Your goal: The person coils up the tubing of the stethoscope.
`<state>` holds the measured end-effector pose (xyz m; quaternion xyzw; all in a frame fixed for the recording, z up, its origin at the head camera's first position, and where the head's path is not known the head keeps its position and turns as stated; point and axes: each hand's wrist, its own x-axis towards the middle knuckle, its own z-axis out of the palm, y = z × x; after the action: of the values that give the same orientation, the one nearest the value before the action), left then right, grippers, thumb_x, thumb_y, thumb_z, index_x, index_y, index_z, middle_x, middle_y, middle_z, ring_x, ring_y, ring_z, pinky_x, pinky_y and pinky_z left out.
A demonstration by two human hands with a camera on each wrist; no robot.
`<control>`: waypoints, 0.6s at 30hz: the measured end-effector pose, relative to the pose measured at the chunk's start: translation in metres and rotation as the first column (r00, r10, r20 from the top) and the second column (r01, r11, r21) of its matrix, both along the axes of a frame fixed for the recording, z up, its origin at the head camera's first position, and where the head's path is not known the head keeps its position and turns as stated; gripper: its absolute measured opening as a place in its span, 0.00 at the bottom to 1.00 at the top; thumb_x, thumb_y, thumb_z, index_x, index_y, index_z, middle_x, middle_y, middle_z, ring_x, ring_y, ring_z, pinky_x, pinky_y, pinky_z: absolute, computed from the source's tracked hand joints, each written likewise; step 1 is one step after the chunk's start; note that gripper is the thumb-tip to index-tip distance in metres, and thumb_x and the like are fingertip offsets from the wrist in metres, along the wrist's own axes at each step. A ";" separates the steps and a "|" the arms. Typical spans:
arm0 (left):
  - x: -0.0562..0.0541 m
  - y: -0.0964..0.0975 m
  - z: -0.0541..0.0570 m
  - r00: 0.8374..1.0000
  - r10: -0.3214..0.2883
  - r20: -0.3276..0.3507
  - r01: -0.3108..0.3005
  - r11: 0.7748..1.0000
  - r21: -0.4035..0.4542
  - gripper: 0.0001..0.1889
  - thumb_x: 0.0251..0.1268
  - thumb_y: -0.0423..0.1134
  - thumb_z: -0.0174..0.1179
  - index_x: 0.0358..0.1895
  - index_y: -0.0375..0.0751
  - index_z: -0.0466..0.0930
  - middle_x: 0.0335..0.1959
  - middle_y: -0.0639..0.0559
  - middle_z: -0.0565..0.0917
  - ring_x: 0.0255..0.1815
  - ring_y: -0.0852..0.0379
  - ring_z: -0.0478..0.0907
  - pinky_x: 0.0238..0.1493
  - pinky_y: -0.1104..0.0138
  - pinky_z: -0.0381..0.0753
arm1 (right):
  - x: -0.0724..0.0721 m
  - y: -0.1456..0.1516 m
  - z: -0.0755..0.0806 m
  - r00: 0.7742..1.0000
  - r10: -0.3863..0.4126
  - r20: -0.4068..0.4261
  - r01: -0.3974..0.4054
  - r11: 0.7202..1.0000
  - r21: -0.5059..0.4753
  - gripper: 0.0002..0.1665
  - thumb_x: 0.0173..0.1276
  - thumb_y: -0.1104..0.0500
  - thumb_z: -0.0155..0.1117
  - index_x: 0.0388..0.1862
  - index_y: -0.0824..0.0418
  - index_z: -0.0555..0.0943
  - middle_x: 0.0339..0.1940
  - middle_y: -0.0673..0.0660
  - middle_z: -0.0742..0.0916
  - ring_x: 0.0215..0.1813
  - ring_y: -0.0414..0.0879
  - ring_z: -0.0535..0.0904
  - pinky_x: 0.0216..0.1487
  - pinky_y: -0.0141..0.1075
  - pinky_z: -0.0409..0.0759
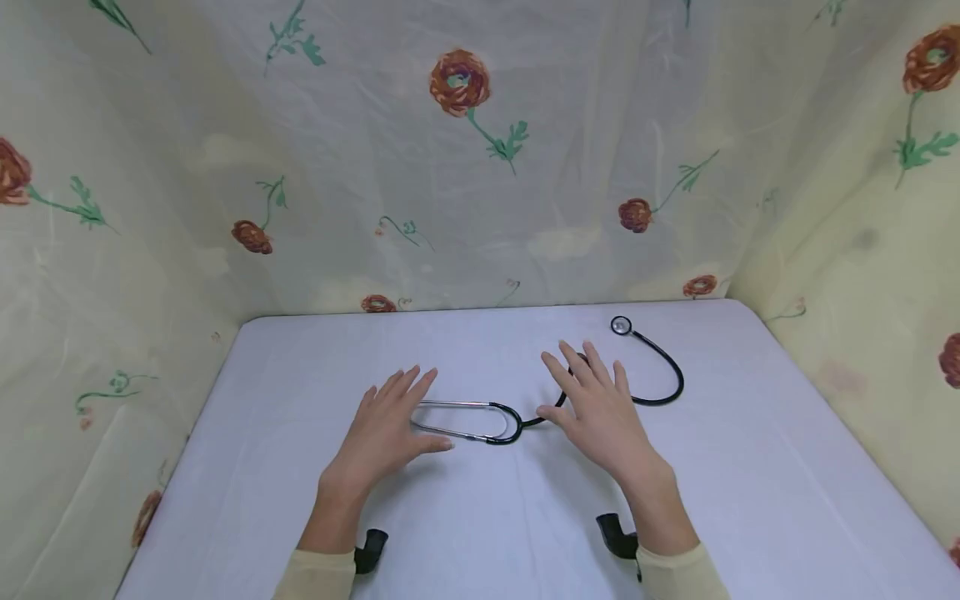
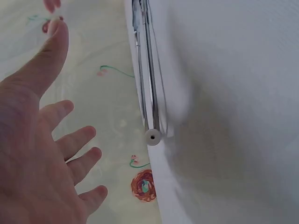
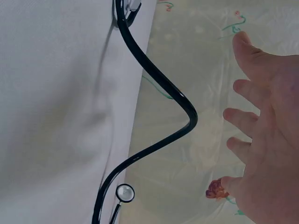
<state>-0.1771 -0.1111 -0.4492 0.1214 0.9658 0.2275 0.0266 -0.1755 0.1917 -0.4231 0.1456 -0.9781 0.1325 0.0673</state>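
Note:
A stethoscope with black tubing (image 1: 667,367) and silver ear tubes (image 1: 457,405) lies on the white table. Its round chest piece (image 1: 621,325) is toward the back right. Over the ear-tube end, my left hand (image 1: 386,433) hovers with fingers spread and holds nothing; it hides the ear tips in the head view. An ear tip (image 2: 153,137) shows in the left wrist view, apart from the fingers. My right hand (image 1: 600,417) is held over the middle of the tubing, fingers spread. The right wrist view shows the black tubing (image 3: 161,77) clear of those fingers.
The white table (image 1: 480,533) has its back edge against a pale curtain (image 1: 360,150) printed with red flowers. More curtain hangs along the left and right sides. Black wrist mounts (image 1: 617,536) stick out beside both cuffs.

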 end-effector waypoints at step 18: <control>-0.003 0.025 -0.017 0.996 -0.077 0.049 0.081 0.994 -0.075 0.53 0.45 0.64 0.74 0.78 0.59 0.58 0.79 0.48 0.60 0.82 0.43 0.50 0.76 0.38 0.48 | 0.001 -0.008 -0.015 0.998 0.061 0.024 -0.061 0.998 0.011 0.45 0.64 0.43 0.70 0.76 0.51 0.65 0.77 0.60 0.69 0.81 0.60 0.55 0.77 0.64 0.41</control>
<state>-0.1799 -0.0858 -0.4660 0.1531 0.9674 0.1917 0.0625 -0.1748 0.1834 -0.4378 0.1742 -0.9747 0.1305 0.0505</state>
